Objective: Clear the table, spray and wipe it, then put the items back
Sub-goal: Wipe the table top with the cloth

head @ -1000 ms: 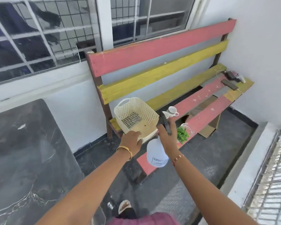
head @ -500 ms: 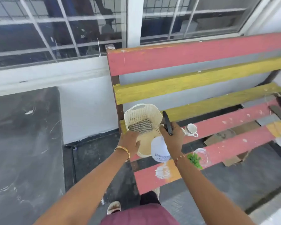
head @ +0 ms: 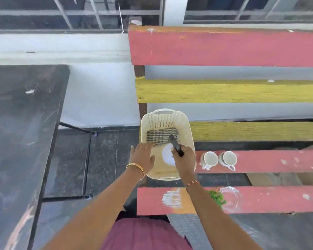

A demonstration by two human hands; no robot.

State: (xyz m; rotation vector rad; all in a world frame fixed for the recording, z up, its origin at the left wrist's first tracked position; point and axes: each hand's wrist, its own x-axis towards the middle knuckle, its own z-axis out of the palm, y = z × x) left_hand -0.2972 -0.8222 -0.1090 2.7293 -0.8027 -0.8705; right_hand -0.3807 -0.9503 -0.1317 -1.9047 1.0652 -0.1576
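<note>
A cream plastic basket (head: 181,121) sits on the left end of the red and yellow bench (head: 260,161), with a striped cloth (head: 159,136) folded inside. My right hand (head: 185,158) grips the black trigger head of a white spray bottle (head: 167,156), which is lowered into the basket. My left hand (head: 143,156) lies on the basket's left rim with its fingers reaching inside, towards the cloth. The dark marble table (head: 20,132) stands at the left.
Two white cups (head: 219,158) stand on the red slat right of the basket. A small green plant (head: 217,197) and a clear glass dish (head: 231,197) sit on the front slat. A white wall and barred windows lie behind.
I have stepped closer and the view has tilted down over the bench. The spray bottle has gone down into the basket, and my left hand has slid from the rim's front to its left side.
</note>
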